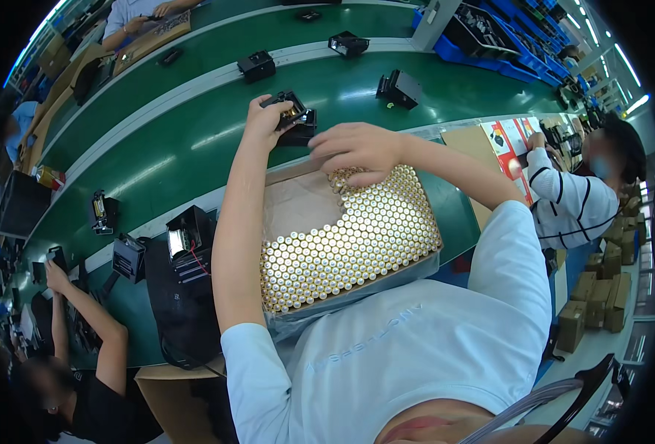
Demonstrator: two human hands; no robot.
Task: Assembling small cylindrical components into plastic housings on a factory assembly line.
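My left hand [267, 117] is closed around a black plastic device [289, 103] above the green work surface. An opening in its top shows gold-coloured pieces inside. Just beyond the near edge of that surface, a cardboard box [430, 259] holds many small gold-and-silver cylindrical batteries [350, 244], packed upright in rows. Over the far edge of the batteries hovers my right hand [361, 152], its fingers stretched toward the device and its thumb apart. The underside of its fingers is hidden. Beside my left hand, a black part [304, 129] lies under the device.
Several black devices stand along the green conveyor [209, 140], among them a boxy one [399, 89]. A black backpack [183, 311] is left of the battery box. Co-workers sit on both sides, one in a striped sleeve [564, 185]. Blue bins [490, 44] stand far right.
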